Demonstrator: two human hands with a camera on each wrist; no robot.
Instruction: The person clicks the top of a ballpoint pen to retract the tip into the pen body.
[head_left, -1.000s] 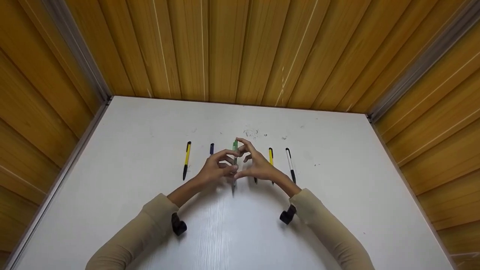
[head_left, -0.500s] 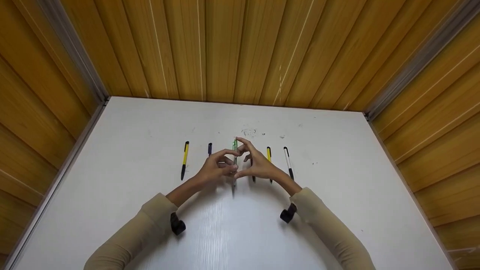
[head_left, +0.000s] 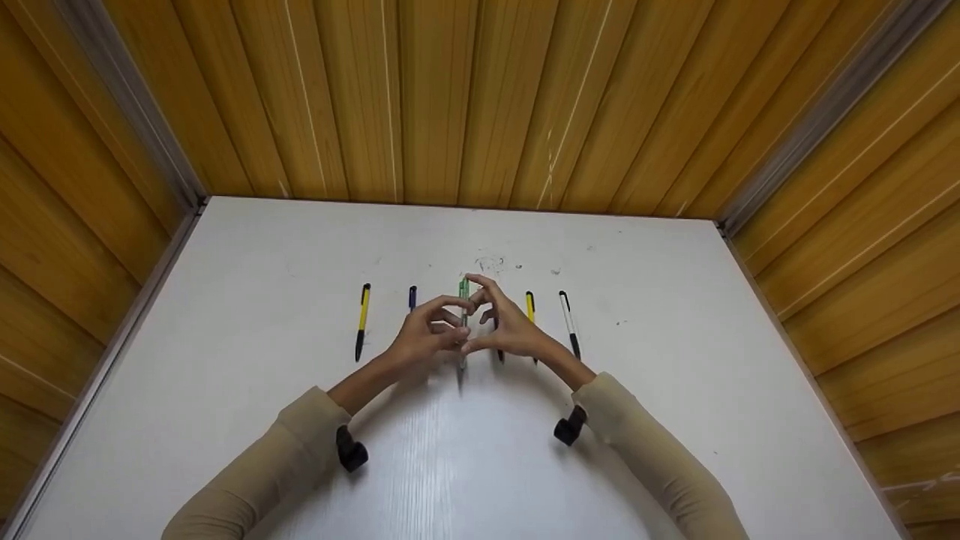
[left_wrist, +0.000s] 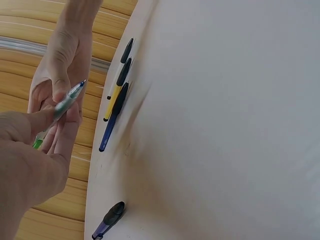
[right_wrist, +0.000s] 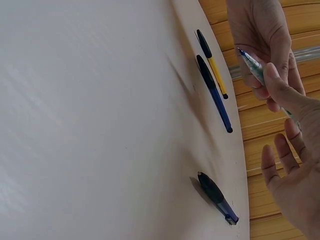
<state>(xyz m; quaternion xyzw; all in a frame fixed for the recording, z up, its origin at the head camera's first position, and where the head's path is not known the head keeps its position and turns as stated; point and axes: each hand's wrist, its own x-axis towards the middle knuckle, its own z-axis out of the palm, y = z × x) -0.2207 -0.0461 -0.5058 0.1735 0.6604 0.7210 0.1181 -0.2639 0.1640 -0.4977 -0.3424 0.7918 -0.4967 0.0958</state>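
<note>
A clear pen with a green top [head_left: 463, 289] stands between my two hands above the white table, its point toward me. My left hand [head_left: 424, 331] pinches its barrel between thumb and fingers. From the other side, my right hand [head_left: 512, 328] holds it too, index finger at the green end and thumb by the lower barrel. The left wrist view shows both thumbs at the pen [left_wrist: 65, 106]. Its blue tip is bare in the right wrist view, where the right hand's other fingers [right_wrist: 285, 152] are spread away from the pen [right_wrist: 253, 65].
Several pens lie in a row on the white table [head_left: 637, 420]: a yellow-and-black pen [head_left: 363, 319], a blue pen [head_left: 412, 296], a dark pen [head_left: 501, 355] partly behind my right hand, another yellow pen [head_left: 531, 304] and a white-and-black pen [head_left: 570, 326]. Wood-patterned panels [head_left: 450, 105] surround the table.
The head view has shifted slightly, so table and pens appear a little further left. Both hands keep nearly the same hold on the green-topped pen.
</note>
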